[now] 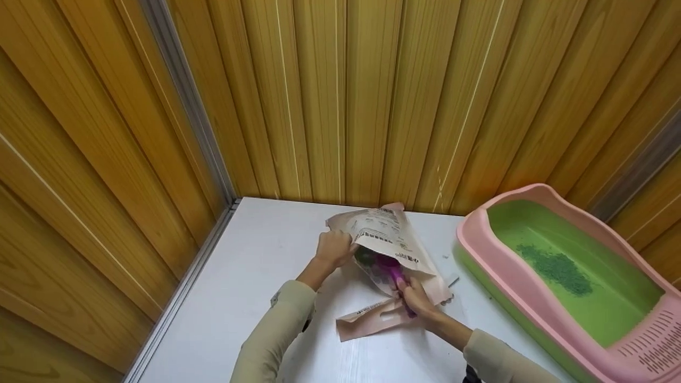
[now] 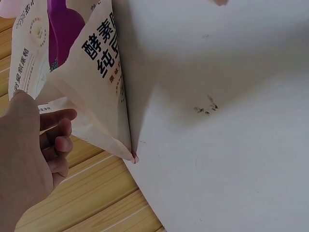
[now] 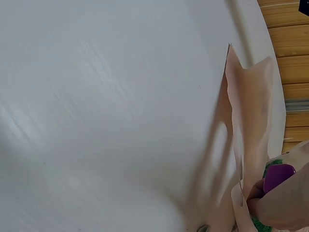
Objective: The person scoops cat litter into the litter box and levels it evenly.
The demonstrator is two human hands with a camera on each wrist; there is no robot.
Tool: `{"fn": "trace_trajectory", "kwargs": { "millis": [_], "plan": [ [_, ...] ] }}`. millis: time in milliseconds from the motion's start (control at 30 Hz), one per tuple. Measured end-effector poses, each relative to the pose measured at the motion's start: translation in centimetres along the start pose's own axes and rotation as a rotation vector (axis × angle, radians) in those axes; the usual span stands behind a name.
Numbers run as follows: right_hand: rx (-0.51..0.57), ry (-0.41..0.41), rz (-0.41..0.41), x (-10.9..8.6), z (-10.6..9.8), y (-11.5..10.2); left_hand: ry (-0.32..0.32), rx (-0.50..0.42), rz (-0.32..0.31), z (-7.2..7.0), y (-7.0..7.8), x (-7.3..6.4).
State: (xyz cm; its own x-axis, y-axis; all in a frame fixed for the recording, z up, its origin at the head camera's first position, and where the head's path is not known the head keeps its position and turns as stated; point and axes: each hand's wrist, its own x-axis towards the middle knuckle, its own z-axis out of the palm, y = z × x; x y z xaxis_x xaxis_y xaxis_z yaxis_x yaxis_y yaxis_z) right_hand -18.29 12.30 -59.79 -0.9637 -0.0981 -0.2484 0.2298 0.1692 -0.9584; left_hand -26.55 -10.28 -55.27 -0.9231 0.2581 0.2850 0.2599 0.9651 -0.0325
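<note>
- Litter tray (image 1: 492, 255), pink-rimmed over green, turns up in the head view alone, at 4 o'clock, with darker green grains (image 1: 556, 272) on its floor.
- Bold black lettering (image 2: 101, 46) on the bag (image 1: 391, 234) shows at 11 o'clock in the left wrist view; the head view catches a face with finer print.
- At 4 o'clock in the right wrist view, green material (image 3: 261, 225) peeps out close to the right hand (image 1: 415, 295).
- From where I stand, the bag is pale peach paper, creased and lying on the counter (image 1: 266, 255), its mouth gaping toward 7 o'clock.
- A strip (image 1: 359, 326) of the same paper, with a cut-out slot, sits at 6 o'clock below the mouth; whether it is attached, I cannot tell.
- The left hand (image 1: 334, 247) has a narrow grip, pinching the bag's edge at the mouth's 10 o'clock.
- The right hand's grip wraps a purple scoop (image 1: 392, 270), which reaches into the mouth.
</note>
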Motion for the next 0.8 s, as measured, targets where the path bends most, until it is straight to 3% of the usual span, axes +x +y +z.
{"fn": "trace_trajectory", "kwargs": {
  "millis": [200,367,533,800],
  "plan": [
    [0.001,-0.031,-0.002,-1.1,-1.3,-0.7,0.014,-0.023,-0.010,-0.3,0.1,0.2],
    [0.047,-0.190,0.018,-2.2,-2.9,-1.0,0.004,-0.006,-0.040,-0.5,0.1,0.3],
    [0.026,-0.343,-0.003,-3.3,-4.9,-1.3,-0.042,-0.014,-0.066,-0.6,0.0,0.1],
    [-0.045,-0.397,0.006,-5.2,-7.6,-2.0,-0.054,-0.033,-0.088,-0.2,0.1,-0.5]
  ]
}}
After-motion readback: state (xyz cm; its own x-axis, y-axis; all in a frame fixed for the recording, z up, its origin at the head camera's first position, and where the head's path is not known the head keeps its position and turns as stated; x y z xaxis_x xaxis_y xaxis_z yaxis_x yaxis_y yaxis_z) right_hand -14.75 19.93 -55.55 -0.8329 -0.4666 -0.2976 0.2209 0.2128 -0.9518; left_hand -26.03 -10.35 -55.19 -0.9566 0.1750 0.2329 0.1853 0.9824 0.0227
